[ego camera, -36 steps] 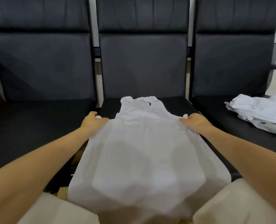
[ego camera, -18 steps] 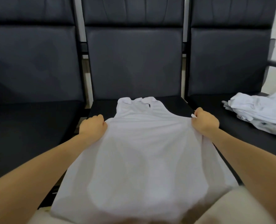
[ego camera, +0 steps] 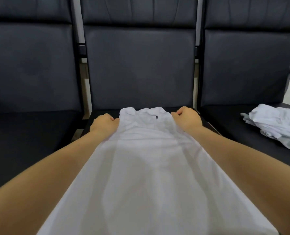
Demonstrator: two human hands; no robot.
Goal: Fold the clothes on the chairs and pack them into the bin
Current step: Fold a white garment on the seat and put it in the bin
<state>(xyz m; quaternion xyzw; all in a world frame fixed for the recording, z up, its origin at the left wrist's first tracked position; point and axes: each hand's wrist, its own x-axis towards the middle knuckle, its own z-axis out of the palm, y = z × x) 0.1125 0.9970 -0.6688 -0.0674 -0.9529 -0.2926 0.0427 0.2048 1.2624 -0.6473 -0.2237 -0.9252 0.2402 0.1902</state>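
White garment (ego camera: 151, 167) lies stretched from the middle chair (ego camera: 141, 65) seat toward you, long axis running straight away from you, collar end farthest. Head view: your left hand (ego camera: 103, 123) and right hand (ego camera: 186, 119) each grip an upper side edge, fingers curled into the cloth, level with one another and equally near the collar. Any lengthwise fold would likely turn on that axis between your fists. A pile of clothes (ego camera: 280, 126) waits on the right chair (ego camera: 242, 68). No bin is visible.

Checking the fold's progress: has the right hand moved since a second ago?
Yes. The right hand has slid up the white sleeveless garment towards the middle black chair's backrest.
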